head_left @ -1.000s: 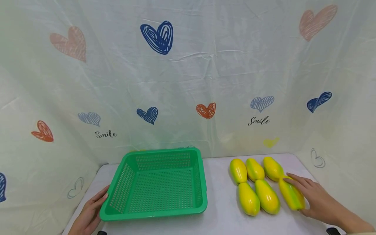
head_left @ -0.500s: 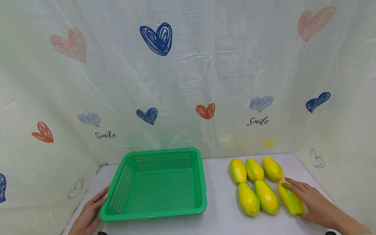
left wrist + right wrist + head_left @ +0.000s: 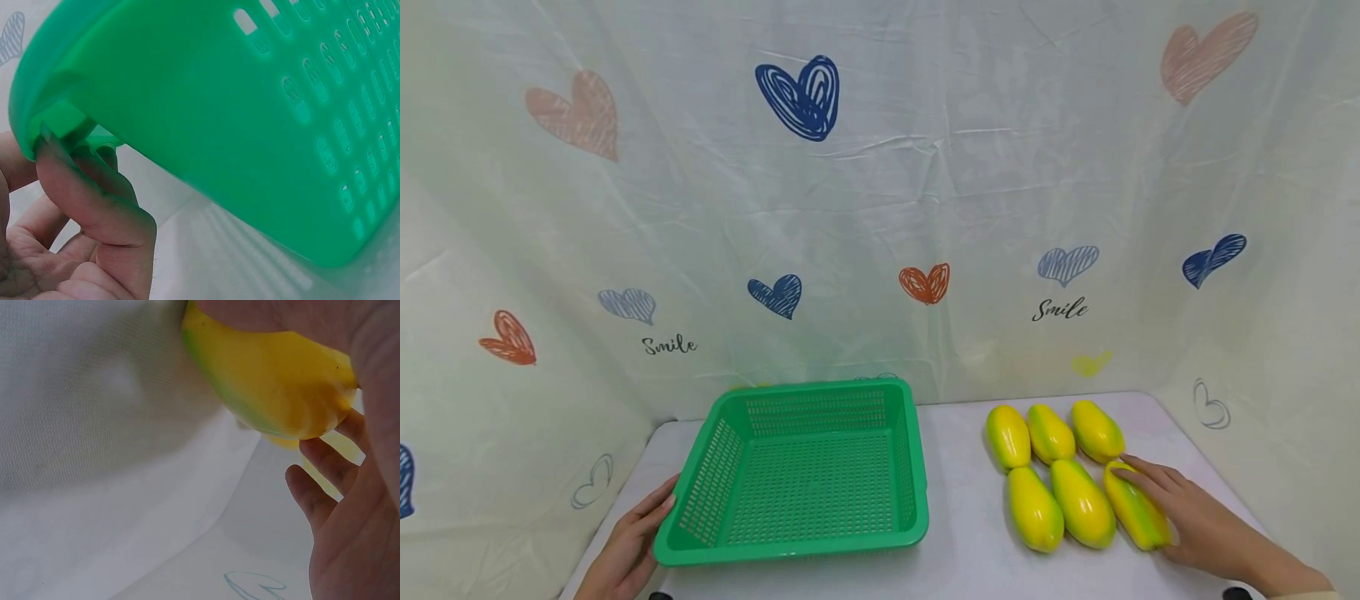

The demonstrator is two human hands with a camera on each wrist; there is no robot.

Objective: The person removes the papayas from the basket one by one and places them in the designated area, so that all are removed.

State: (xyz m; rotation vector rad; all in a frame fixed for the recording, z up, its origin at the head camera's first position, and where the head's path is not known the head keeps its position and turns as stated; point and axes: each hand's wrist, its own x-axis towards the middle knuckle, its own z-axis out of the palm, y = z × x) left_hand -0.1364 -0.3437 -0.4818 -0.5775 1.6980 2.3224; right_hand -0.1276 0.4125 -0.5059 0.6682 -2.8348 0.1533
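Observation:
My left hand (image 3: pixel 631 542) holds the left rim of an empty green plastic basket (image 3: pixel 811 487). Up close in the left wrist view, the thumb and fingers (image 3: pixel 94 194) pinch under the lip of the basket wall (image 3: pixel 187 106). On the right, my right hand (image 3: pixel 1195 517) grips a yellow-green papaya (image 3: pixel 1138 508) lying on the table, thumb on one side and fingers on the other. The right wrist view shows that papaya (image 3: pixel 269 375) between thumb and fingertips, some fingers spread loosely. Beside it lie two papayas in the front row, with three behind.
Both basket and fruit are on a white-covered table (image 3: pixel 958 500). A pale curtain (image 3: pixel 865 208) with printed hearts hangs behind and around it. The papaya rows sit close together, one papaya (image 3: pixel 1082 504) directly left of the gripped one.
My right hand has drawn its papaya slightly toward the front and left, away from the papaya behind it and closer to its front-row neighbour. The left hand and basket stay put.

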